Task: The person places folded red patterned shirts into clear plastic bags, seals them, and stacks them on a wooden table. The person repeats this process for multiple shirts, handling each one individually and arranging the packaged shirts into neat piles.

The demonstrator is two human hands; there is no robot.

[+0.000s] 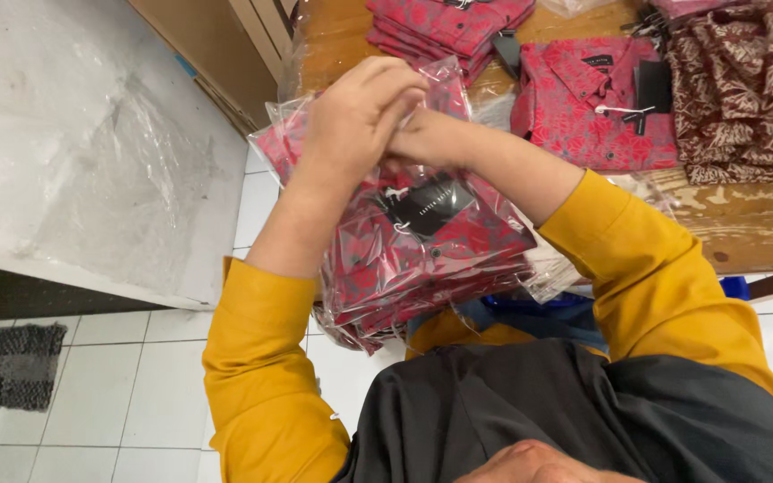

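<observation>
Looking down from head height, the view takes in a worn wooden table (744,233) at the upper right and a white tiled floor (145,394) below, with a small grey woven mat (11,362) at the lower left. A pale grey slab (82,143), draped with a crumpled clear plastic sheet (136,170), fills the upper left.

Both forearms, in mustard-yellow sleeves, rise toward the middle of the view and meet above a stack of bagged shirts (422,250). The left hand (360,116) is curled with its fingers bent down over the top edge of the clear bag, pinching the plastic. The right hand (427,139) is mostly hidden behind the left; it seems closed on the same edge, though its fingers cannot be seen.

The stack is held upright in front of the chest, beside the table edge. Its shirts are red with a darker pattern, and the wrapping is glossy and wrinkled. On the table lie a folded red shirt (592,107), more folded red shirts (449,22) and a maroon patterned pile (749,89).
</observation>
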